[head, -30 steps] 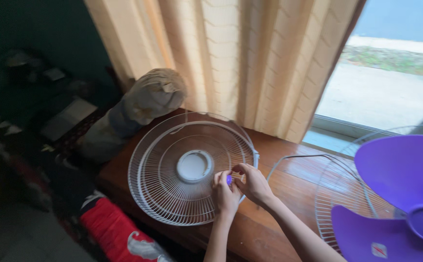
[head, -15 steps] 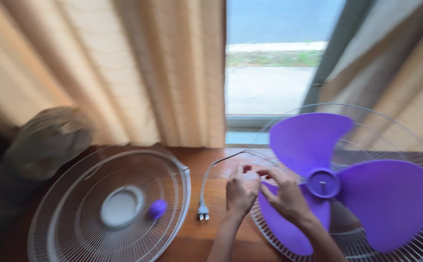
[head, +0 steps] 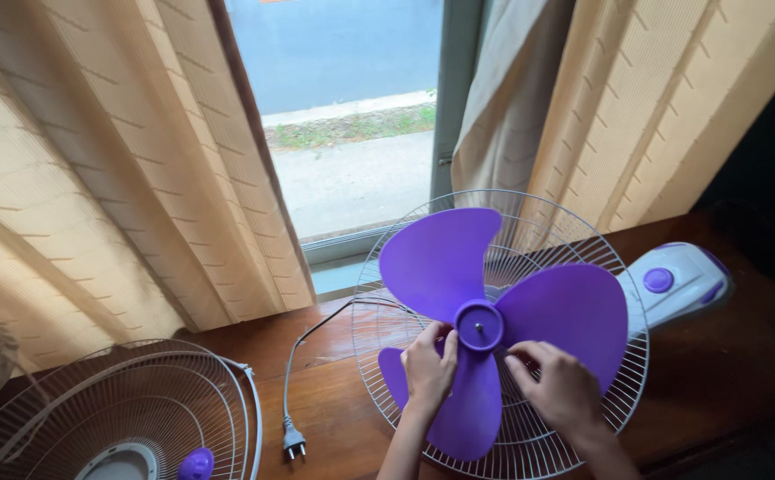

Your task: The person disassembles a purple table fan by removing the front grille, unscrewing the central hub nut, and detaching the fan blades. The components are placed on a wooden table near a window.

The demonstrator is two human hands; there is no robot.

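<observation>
Both hands gripped the purple fan blade (head: 503, 302) beside its hub (head: 479, 325) — left hand (head: 429, 369) at 8 o'clock, right hand (head: 558, 387) at 4 o'clock — over the wire rear guard (head: 583, 240).

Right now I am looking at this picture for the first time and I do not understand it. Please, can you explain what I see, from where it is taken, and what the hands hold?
There is no machine here: a person works with two bare hands, and the single picture comes from a camera worn on the person's head, looking down. A disassembled electric fan lies on a wooden table in front of a window with beige curtains. The left hand and the right hand both touch the purple fan blade, close to its round hub. The blade sits over the rear wire guard. Behind it is the white motor housing with purple buttons. At the lower left lies the detached front wire guard, with a small purple cap resting in it. The power cord with its plug lies between the two guards.
</observation>
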